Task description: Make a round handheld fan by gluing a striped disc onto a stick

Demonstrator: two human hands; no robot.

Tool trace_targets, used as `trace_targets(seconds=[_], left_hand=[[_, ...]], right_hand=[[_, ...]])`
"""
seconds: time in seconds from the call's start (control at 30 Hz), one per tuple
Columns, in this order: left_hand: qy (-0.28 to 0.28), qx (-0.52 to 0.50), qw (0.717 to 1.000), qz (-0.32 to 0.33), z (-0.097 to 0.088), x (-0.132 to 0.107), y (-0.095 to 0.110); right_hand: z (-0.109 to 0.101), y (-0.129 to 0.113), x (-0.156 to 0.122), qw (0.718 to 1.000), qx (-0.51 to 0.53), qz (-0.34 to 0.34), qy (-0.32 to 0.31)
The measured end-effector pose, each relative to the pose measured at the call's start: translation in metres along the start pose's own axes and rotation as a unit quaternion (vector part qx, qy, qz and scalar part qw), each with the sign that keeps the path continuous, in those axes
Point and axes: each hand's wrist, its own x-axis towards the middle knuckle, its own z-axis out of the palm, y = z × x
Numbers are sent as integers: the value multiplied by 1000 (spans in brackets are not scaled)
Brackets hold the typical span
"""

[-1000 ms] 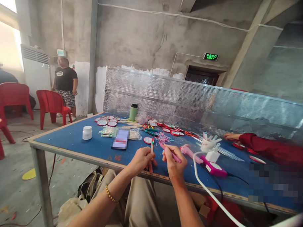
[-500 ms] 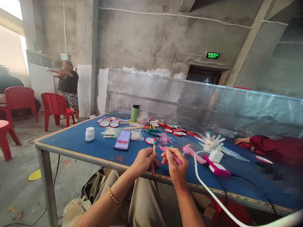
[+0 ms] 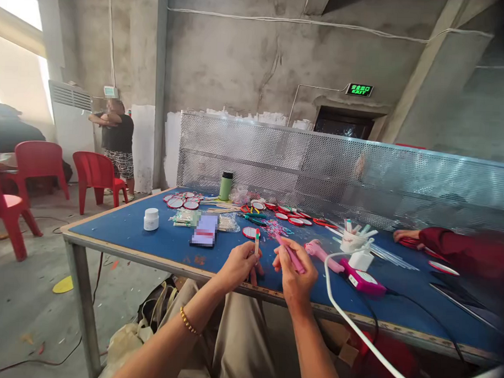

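Observation:
Near the table's front edge, my left hand is closed around a thin flat stick, held upright, with red, pale and green bands on its upper end. Just to the right, my right hand grips a pink pen, tilted up and to the left, its tip apart from the stick. A round white disc with a red rim lies behind my left hand. Small pink and blue bits are heaped beyond the pen. A pink tool lies to the right of my right hand.
On the blue table are a white jar, a phone, a green bottle, pliers and a cup of pens. A white cable arches at right. A co-worker's red sleeve reaches in.
My right hand has drawn the pen slightly right, away from the stick, and tipped it more upright. The left hand still holds the stick. A standing person has folded their arms in.

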Motion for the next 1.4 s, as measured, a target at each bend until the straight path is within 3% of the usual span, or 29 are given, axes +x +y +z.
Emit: trace_targets(seconds=[0.33,0.53,0.83,1.4], left_hand=[[14,71,997,33,3,0,-4],[-9,58,998,36,2,-1,-3],[4,71,997,32,5,-4,2],[9,100,993,55,5,-5,-3]], right_hand=[[-3,0,-3,997,-58,-45,-35],[-2,-1,-4,999,-24,-31,-35],[-4,6,-6,987,-105,-97,-75],[-3,0,-6,981,-133,-104,-95]])
